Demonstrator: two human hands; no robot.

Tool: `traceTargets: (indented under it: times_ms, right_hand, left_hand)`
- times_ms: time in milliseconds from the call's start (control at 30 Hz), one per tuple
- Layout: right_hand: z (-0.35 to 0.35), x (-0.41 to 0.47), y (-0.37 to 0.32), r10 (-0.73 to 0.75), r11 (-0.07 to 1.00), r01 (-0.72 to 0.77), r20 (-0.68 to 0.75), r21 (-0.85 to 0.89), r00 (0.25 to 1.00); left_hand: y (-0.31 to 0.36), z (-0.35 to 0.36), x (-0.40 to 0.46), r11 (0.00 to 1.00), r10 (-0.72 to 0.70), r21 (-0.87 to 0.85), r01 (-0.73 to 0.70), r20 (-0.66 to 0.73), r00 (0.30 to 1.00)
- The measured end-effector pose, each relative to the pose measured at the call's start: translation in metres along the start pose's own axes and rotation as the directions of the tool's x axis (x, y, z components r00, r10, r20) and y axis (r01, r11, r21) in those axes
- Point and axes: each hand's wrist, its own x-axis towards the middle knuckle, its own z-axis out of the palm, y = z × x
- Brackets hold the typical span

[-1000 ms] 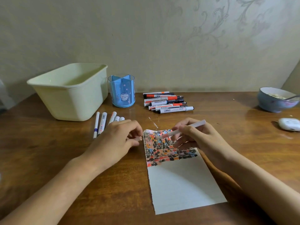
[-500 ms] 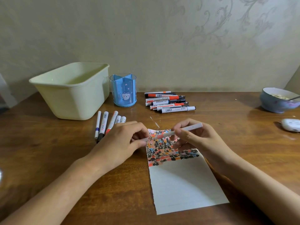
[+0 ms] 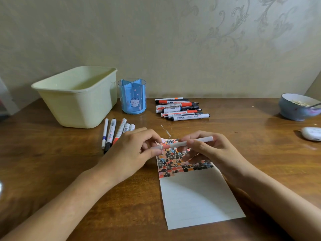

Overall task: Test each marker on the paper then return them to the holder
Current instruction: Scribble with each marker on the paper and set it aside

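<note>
A white marker (image 3: 189,143) is held level above the top of the paper (image 3: 196,199). My right hand (image 3: 206,152) grips its barrel. My left hand (image 3: 133,152) pinches the cap (image 3: 159,146) at the marker's left end, where the cap meets the salmon-coloured tip section. The paper's upper part is covered with black, red and blue test marks. The blue holder (image 3: 132,98) stands behind, with nothing sticking out of it. A pile of markers (image 3: 180,108) lies to the holder's right. Several more markers (image 3: 114,133) lie in a row left of my left hand.
A pale green tub (image 3: 78,96) sits at the back left, touching the holder's side. A bowl with a spoon (image 3: 297,106) stands at the far right, and a small white device (image 3: 312,133) lies in front of it. The wall runs along the table's back edge.
My left hand has brought the cap from beside the paper onto the marker's tip end. My right hand has tilted the marker closer to level.
</note>
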Motion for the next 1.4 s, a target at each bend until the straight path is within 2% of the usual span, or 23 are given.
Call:
traceTargets:
  times_ms: [100, 400, 733, 867, 1033, 1200, 1400]
  right_hand:
    - [-0.002, 0.0, -0.001, 0.009, 1.0, -0.009, 0.002, -0.022, 1.0]
    - [0.001, -0.002, -0.001, -0.005, 0.999, 0.006, 0.02, -0.043, 1.0]
    - [0.007, -0.004, 0.001, -0.009, 0.996, 0.01, -0.01, 0.085, 1.0]
    - [0.008, -0.001, 0.002, -0.022, 0.997, 0.023, -0.007, 0.07, 1.0]
    - [0.014, -0.001, 0.007, -0.04, 0.999, 0.039, 0.052, 0.015, 0.998]
    - [0.005, 0.007, 0.01, -0.033, 0.998, 0.032, -0.019, -0.049, 0.999]
    - [0.001, 0.008, 0.016, -0.114, 0.935, 0.099, -0.026, -0.34, 0.993]
  left_hand:
    - [-0.001, -0.002, 0.0, 0.997, 0.022, 0.076, -0.021, -0.011, 1.0]
    - [0.002, 0.0, -0.003, 0.992, 0.06, 0.115, -0.06, 0.001, 0.998]
    - [0.006, 0.002, -0.005, 0.993, 0.05, 0.105, -0.05, -0.001, 0.999]
    - [0.005, -0.003, -0.002, 0.982, 0.126, 0.146, -0.122, -0.013, 0.992]
    - [0.013, -0.002, -0.007, 0.962, 0.213, 0.163, -0.219, 0.054, 0.976]
    - [-0.01, -0.024, 0.003, 0.978, 0.123, 0.179, -0.103, -0.108, 0.987]
    - [-0.049, -0.039, 0.011, 0.952, -0.091, 0.259, 0.165, -0.275, 0.957]
